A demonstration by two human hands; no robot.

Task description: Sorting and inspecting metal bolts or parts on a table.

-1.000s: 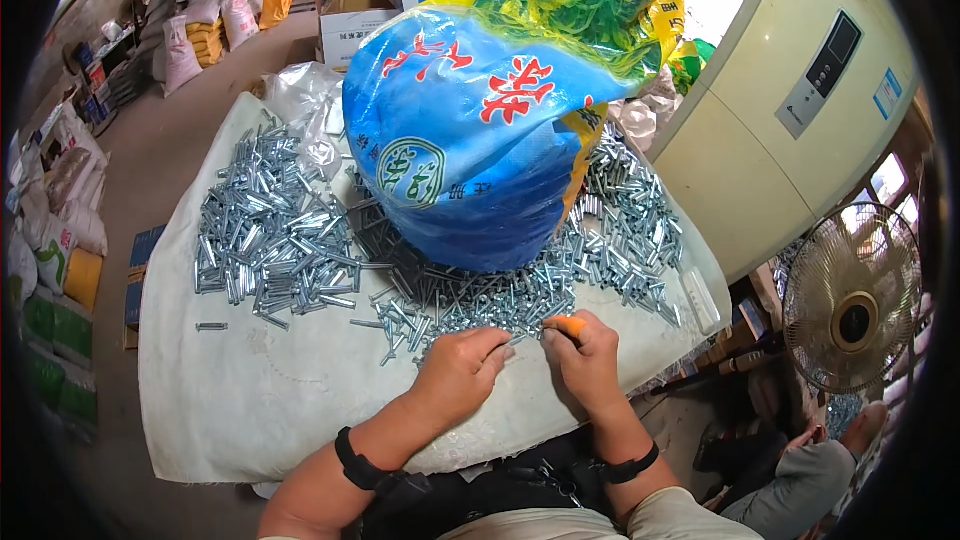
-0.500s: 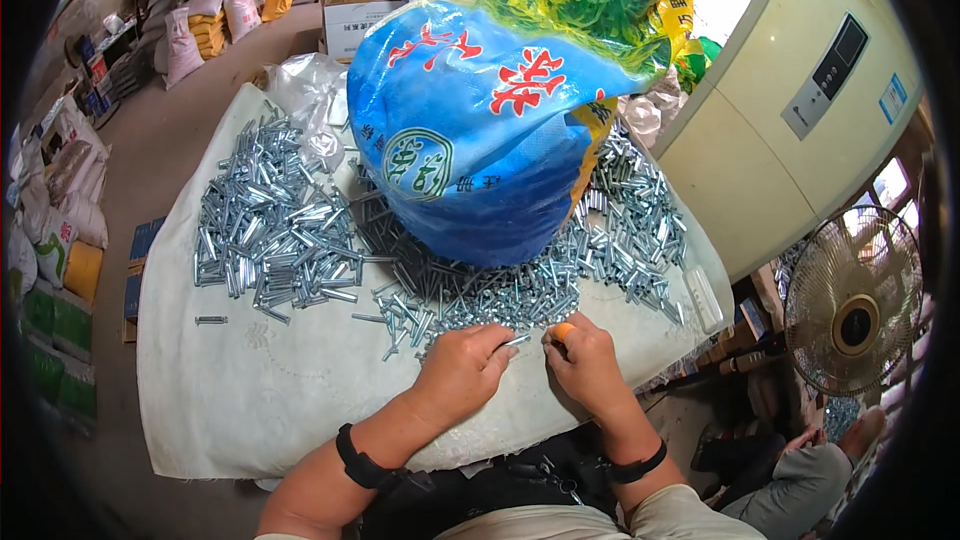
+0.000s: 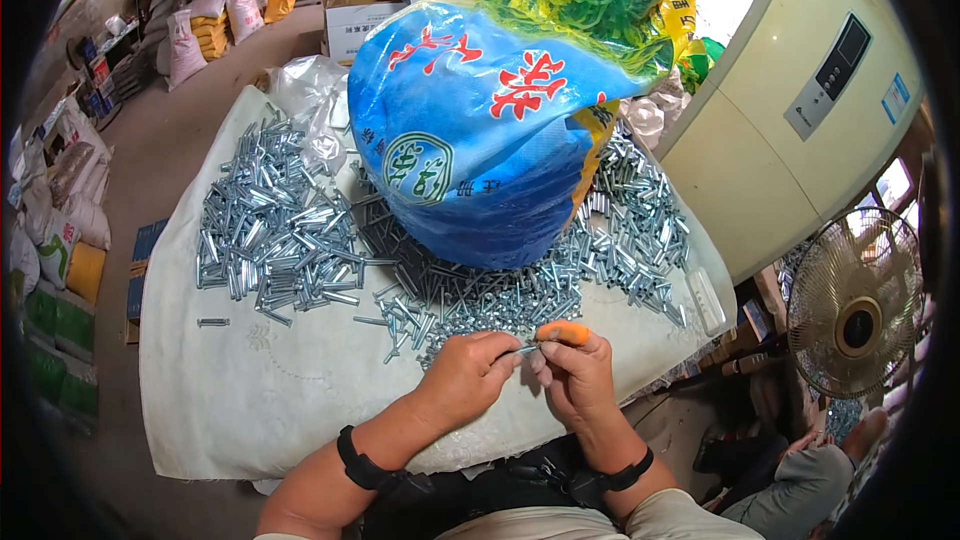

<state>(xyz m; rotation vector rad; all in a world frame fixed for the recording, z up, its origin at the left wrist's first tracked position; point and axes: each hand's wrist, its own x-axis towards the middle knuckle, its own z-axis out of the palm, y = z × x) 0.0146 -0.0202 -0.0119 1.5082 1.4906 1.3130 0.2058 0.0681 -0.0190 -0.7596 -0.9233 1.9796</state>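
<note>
My left hand (image 3: 462, 377) pinches a thin silvery bolt (image 3: 525, 349) between thumb and fingers, its free end pointing right. At that end my right hand (image 3: 577, 380) is closed in a pinch, an orange finger cover (image 3: 563, 333) on one finger. Whether a small part sits between the right fingertips is hidden. Just beyond both hands lies a heap of small metal pieces (image 3: 490, 316). Longer metal bolts or sleeves form a pile (image 3: 280, 250) on the left and another pile (image 3: 640, 230) on the right.
A large blue sack (image 3: 440, 110) stands among the piles on the cloth-covered table (image 3: 230, 390). One loose bolt (image 3: 213, 322) lies at left. A clear plastic case (image 3: 706, 302) is near the right edge. A fan (image 3: 858, 310) and a seated person's leg (image 3: 800, 490) are at right.
My right hand has turned and come left from the heap's near edge, its fingers now meeting the bolt's end. My left hand keeps its hold, almost in place.
</note>
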